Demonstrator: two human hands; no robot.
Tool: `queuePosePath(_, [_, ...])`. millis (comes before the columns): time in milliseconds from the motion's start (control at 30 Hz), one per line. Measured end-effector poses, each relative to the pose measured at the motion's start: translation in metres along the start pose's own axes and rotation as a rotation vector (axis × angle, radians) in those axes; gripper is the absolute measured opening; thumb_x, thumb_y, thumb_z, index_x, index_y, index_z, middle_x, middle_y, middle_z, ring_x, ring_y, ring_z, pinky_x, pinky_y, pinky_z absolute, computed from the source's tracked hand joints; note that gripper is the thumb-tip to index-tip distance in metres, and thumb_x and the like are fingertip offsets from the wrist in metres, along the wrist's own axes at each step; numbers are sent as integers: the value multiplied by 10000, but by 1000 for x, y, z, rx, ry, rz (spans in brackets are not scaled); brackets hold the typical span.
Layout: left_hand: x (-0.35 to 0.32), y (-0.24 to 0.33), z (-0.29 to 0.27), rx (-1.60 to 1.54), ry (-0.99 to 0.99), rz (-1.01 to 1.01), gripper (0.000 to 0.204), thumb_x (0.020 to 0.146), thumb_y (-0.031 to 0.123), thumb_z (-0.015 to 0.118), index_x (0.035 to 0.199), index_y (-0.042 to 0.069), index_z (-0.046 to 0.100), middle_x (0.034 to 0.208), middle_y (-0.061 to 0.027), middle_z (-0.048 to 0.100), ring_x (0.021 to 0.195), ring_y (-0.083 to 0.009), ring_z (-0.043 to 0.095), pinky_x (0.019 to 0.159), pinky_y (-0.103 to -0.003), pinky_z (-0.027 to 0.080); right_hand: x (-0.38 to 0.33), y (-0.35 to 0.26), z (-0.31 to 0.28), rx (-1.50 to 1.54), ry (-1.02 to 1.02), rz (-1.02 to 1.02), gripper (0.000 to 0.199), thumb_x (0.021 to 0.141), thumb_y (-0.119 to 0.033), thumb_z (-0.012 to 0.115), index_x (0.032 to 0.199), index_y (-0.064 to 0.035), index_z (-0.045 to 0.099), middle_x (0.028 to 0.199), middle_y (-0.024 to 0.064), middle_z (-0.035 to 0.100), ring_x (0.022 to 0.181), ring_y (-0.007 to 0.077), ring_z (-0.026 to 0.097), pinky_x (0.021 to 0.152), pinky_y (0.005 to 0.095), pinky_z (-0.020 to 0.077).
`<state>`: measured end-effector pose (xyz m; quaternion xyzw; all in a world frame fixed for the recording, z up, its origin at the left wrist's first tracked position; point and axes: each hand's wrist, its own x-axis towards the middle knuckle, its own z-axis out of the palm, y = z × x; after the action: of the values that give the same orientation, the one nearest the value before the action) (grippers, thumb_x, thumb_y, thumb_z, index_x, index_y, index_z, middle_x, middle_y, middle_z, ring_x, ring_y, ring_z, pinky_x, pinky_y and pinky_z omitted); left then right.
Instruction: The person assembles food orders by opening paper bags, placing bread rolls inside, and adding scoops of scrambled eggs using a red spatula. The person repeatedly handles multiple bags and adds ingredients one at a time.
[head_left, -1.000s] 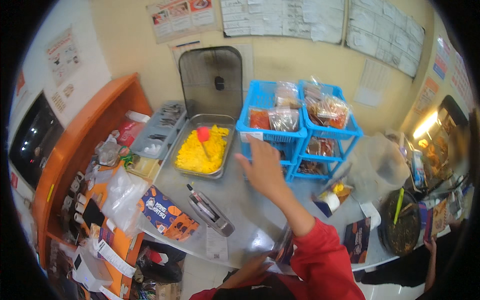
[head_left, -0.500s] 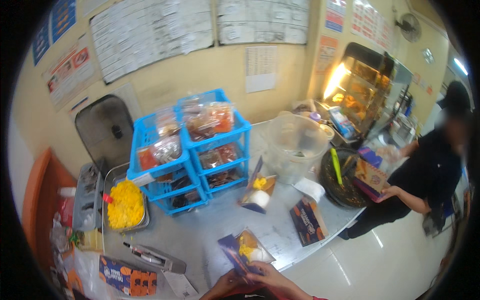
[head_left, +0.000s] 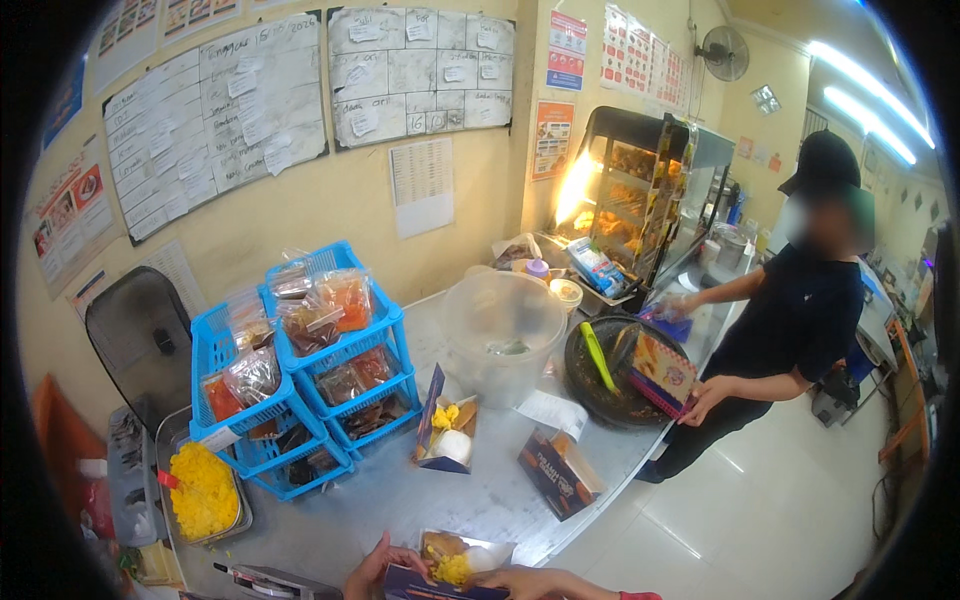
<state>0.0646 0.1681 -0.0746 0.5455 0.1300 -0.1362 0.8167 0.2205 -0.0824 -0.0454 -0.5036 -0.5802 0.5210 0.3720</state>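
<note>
I'm seeing yellow rice [head_left: 203, 492] glowing in the steel tray [head_left: 243, 517], beside bright blue baskets [head_left: 300, 385] showing orange and brown packets. I'm looking at a dark blue box [head_left: 447, 572] holding yellow and white food, a green utensil [head_left: 597, 357] lying in a black bowl [head_left: 590, 395], and cream walls [head_left: 330, 215].

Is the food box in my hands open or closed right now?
Open. The food box between the left hand and right hand has its lid up, so the yellow rice and other food inside show.
</note>
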Motion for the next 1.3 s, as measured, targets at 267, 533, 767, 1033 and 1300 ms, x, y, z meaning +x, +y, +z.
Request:
queuePosePath(267, [-23,-116,20,-7,580,88,592,884,450,400,1232,-26,443,1135,-169,567,1006,-282,572,813,-361,484,-43,1,-14,165,-168,303,665,819,-348,696,1340,-16,450,1276,129,555,1141,216,522,987,363,406])
queuePosePath(533, [10,-145,26,53,706,235,611,864,288,585,1357,17,348,1210,-148,522,1009,-288,568,714,-367,543,-35,34,-41,349,-114,583,811,845,-565,587,1399,-12,372,1267,103,529,1132,170,472,958,288,371])
queuePosePath(767, [43,-97,27,-128,602,-144,849,859,389,635,1481,165,102,1422,-127,333,1088,-334,557,504,-386,571,-45,73,-29,560,587,282,511,886,-395,622,1266,-82,484,1207,65,566,1126,132,499,960,278,358])
queuePosePath(1033, [64,-83,51,615,1156,135,442,890,399,585,792,-30,540,759,-145,595,684,-222,574,645,-361,449,-24,68,6,236,969,641,492,839,-354,690,1212,-105,487,1003,128,601,731,256,627,622,322,487])
queuePosePath(1300, [67,-55,60,1291,502,523,414,805,453,646,950,65,644,905,-121,649,933,-335,588,898,-432,382,9,66,14,-961,1161,320,220,831,-296,593,996,-156,631,1020,140,604,952,308,562,794,438,445])
